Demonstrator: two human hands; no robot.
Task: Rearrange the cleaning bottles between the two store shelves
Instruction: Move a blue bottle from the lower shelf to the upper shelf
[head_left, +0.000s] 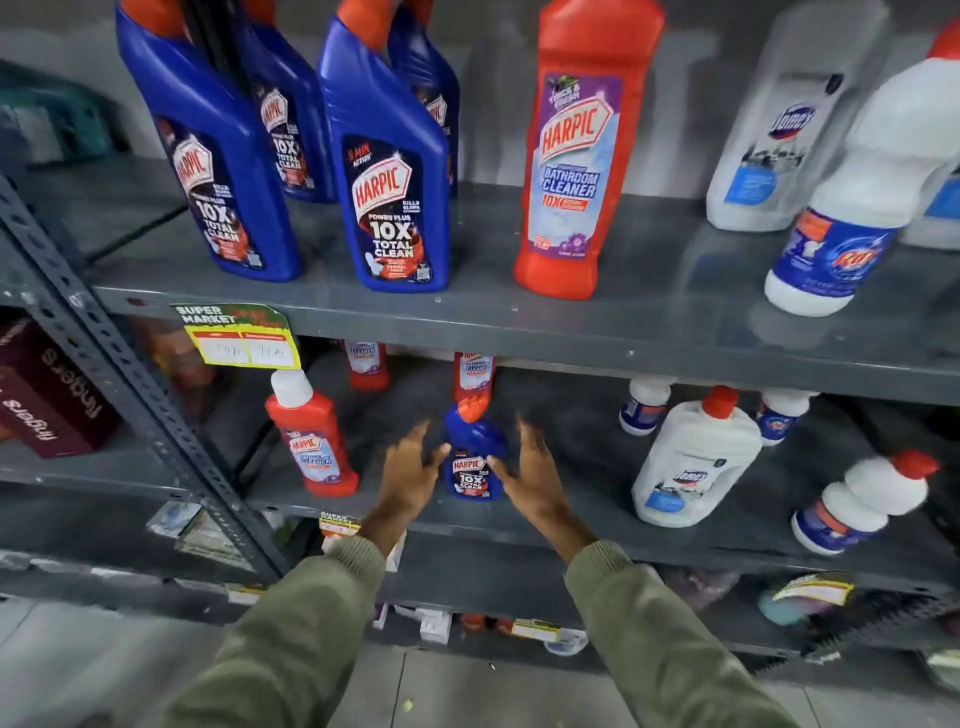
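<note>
A small blue Harpic bottle (474, 457) with an orange cap stands upright near the front of the lower shelf (545, 530). My left hand (408, 470) and my right hand (532, 475) flank it, fingers spread, each a little apart from its sides and holding nothing. On the upper shelf (519, 322) stand several large blue Harpic bottles (387, 171) and one tall red Harpic bathroom cleaner (576, 156). Red Harpic bottles (311, 436) also stand on the lower shelf, left of and behind the blue one.
White Domex jugs (696, 462) and white Rin bottles (857, 501) fill the right of both shelves. A perforated grey upright (130, 374) borders the shelves on the left, with a maroon box (47, 395) beyond. A yellow price tag (241, 338) hangs from the upper shelf edge.
</note>
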